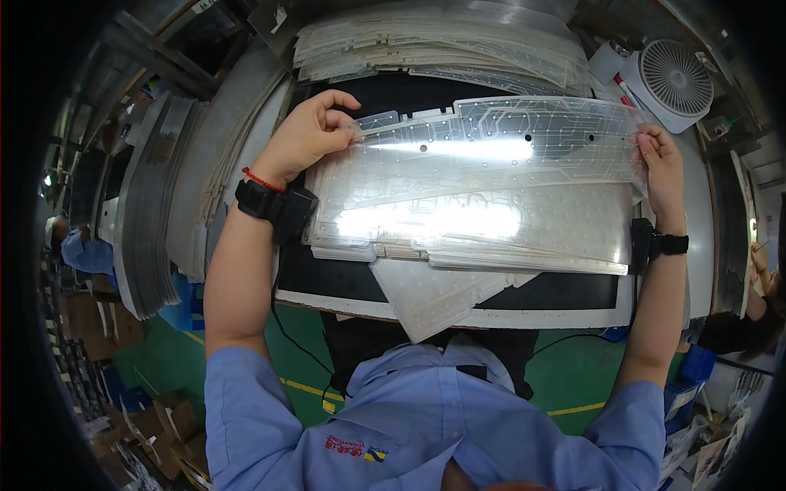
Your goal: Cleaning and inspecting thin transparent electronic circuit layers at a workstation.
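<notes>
Between my two hands a clear plastic circuit sheet (565,123) with fine printed traces is held up by its ends. My left hand (319,127) pinches its left end between thumb and fingers. At the other end my right hand (659,155) pinches the edge. Below the raised sheet lies a stack of similar translucent sheets (475,237) on a black work surface (327,282). One loose sheet (434,299) juts out at an angle from under the stack, over the near table edge. Bright glare hides part of the traces.
A tall pile of similar sheets (442,45) stands at the back. To the left are more big stacks (151,204). A white fan (675,82) sits at the back right, near a red pen (626,90). Cables hang from both wrist straps. Cardboard boxes (172,421) stand on the floor.
</notes>
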`<action>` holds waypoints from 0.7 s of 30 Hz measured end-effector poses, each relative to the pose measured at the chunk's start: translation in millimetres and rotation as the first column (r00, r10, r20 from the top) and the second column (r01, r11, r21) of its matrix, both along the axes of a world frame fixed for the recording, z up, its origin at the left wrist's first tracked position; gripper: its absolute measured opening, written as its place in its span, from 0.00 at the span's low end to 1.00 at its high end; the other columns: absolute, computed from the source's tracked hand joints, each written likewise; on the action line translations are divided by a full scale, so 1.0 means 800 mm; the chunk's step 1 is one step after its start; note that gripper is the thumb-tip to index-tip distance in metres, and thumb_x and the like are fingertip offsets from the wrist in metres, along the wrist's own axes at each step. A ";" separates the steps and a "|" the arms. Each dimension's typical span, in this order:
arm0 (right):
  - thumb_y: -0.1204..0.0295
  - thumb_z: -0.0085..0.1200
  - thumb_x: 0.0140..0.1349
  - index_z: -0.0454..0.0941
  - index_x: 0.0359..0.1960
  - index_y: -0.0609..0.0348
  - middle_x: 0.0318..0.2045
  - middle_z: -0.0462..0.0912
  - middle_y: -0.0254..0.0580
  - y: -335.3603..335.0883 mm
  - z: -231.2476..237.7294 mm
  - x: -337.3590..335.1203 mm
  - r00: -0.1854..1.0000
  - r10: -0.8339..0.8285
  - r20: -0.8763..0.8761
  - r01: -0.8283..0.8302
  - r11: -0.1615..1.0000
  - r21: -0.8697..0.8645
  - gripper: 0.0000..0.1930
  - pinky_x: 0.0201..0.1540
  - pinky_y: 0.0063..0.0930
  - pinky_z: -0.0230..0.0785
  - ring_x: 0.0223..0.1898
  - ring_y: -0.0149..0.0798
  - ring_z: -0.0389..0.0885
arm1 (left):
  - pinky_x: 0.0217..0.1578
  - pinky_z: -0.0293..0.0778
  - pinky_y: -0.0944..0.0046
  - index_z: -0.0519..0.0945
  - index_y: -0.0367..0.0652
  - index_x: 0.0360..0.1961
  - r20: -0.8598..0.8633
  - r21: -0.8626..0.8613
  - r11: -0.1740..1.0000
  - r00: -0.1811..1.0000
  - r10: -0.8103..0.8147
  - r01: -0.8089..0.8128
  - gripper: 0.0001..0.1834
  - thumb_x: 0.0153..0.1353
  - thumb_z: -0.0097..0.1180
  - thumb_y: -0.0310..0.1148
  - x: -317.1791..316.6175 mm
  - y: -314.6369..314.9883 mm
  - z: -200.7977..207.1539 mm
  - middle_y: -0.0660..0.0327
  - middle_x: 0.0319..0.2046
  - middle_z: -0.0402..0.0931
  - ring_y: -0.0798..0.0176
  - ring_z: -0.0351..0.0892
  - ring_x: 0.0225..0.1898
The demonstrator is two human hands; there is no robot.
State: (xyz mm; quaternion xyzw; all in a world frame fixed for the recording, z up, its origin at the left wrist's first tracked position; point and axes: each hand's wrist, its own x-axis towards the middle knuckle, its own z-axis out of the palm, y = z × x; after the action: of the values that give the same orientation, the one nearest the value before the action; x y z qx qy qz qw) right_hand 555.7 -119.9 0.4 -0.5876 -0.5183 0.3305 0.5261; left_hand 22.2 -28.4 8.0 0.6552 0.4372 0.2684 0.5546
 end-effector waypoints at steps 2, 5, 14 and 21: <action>0.74 0.50 0.72 0.77 0.49 0.60 0.35 0.81 0.27 -0.001 0.000 0.000 1.000 -0.009 0.002 0.009 1.000 0.003 0.08 0.30 0.12 0.62 0.28 0.18 0.73 | 0.38 0.75 0.76 0.70 0.38 0.54 0.001 0.000 1.000 1.000 0.004 -0.004 0.21 0.60 0.59 0.21 0.001 0.000 0.000 0.65 0.33 0.82 0.75 0.80 0.33; 0.74 0.50 0.72 0.77 0.49 0.60 0.35 0.81 0.27 -0.001 0.002 -0.003 1.000 -0.015 0.003 0.015 1.000 0.006 0.08 0.30 0.12 0.62 0.28 0.18 0.73 | 0.37 0.75 0.77 0.70 0.38 0.54 0.000 -0.002 1.000 1.000 0.018 -0.018 0.21 0.60 0.59 0.21 0.000 0.000 -0.002 0.65 0.33 0.83 0.75 0.81 0.33; 0.73 0.50 0.72 0.76 0.50 0.61 0.36 0.81 0.28 0.001 0.000 0.001 1.000 -0.001 0.006 0.001 1.000 0.011 0.09 0.31 0.12 0.63 0.28 0.18 0.73 | 0.33 0.72 0.76 0.70 0.35 0.55 0.005 0.030 0.999 0.999 0.037 -0.037 0.22 0.59 0.59 0.23 0.002 -0.001 -0.002 0.64 0.30 0.83 0.77 0.78 0.29; 0.74 0.50 0.72 0.76 0.50 0.61 0.36 0.82 0.29 0.000 0.001 -0.001 1.000 -0.014 0.004 0.014 1.000 0.009 0.09 0.31 0.13 0.64 0.28 0.19 0.74 | 0.33 0.72 0.76 0.71 0.36 0.55 -0.012 0.008 0.999 0.999 0.043 -0.043 0.22 0.62 0.62 0.27 0.007 -0.004 0.002 0.65 0.29 0.83 0.76 0.78 0.29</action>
State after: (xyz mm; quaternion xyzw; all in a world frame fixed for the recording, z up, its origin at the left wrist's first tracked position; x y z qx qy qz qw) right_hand 555.3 -120.1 1.4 -0.5897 -0.5166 0.3234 0.5298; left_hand 27.6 -31.3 9.5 0.6494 0.4535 0.2780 0.5435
